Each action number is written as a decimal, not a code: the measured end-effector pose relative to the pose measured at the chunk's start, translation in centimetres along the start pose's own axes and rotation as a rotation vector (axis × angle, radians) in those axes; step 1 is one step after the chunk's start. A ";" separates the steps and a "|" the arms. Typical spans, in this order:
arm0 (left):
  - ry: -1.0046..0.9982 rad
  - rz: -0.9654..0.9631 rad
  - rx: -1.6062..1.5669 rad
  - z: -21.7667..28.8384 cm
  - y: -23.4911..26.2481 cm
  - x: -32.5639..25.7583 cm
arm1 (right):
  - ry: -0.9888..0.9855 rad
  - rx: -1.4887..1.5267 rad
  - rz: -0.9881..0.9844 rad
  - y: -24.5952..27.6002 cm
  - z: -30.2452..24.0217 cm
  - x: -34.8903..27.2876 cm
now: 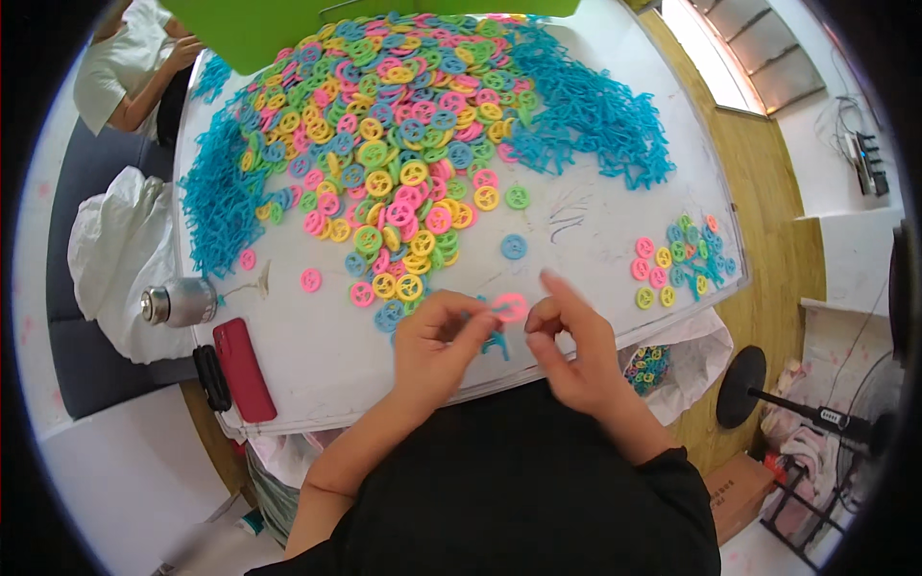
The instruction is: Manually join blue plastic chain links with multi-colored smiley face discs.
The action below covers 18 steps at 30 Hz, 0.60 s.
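Note:
Close to the near edge of the table, my left hand [434,344] is closed in a pinch at a small pink plastic wheel [510,307], which shows beyond its fingertips. A thin blue piece seems to cross the wheel; how they join is too small to tell. Just right of the wheel is my right hand [574,348], its index finger raised and blurred, thumb and other fingers bent but apart, with nothing visible in them. A blue branched plastic piece [496,346] lies between the hands. Beyond them spreads a large heap of pink, yellow, green and blue wheels [403,125].
Blue branched pieces are piled at the right [595,115] and left [219,197] of the heap. Loose wheels [663,257] lie far right. A steel flask [181,301], red phone [244,370] and black case [211,377] line the left edge. An open bag [691,360] hangs below the right edge.

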<state>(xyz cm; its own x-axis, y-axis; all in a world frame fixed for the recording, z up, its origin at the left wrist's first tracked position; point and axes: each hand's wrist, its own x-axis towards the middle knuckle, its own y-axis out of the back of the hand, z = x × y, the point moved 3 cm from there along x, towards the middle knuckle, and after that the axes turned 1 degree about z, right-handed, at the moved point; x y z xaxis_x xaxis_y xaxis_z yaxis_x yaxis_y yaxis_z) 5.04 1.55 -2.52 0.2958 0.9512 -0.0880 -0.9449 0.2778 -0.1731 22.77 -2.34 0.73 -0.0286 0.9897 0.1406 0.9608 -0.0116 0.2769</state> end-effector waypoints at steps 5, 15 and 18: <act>0.141 0.043 -0.073 0.8 0.6 0.5 | 0.635 -0.436 -0.250 -0.7 -1.7 0.3; -0.586 -0.177 0.820 4.3 -1.6 1.1 | -0.243 0.319 -0.151 1.2 1.7 -1.3; -0.420 -0.297 0.546 2.1 -1.4 0.5 | -0.337 0.381 -0.046 1.9 1.9 -1.5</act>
<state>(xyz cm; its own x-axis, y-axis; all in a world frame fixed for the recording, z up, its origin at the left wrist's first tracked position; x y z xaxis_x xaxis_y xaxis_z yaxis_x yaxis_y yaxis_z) 6.24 1.88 -0.25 0.5745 0.7666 0.2869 -0.8009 0.4542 0.3902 25.15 -3.59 -0.81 -0.0433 0.9797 -0.1958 0.9947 0.0240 -0.0998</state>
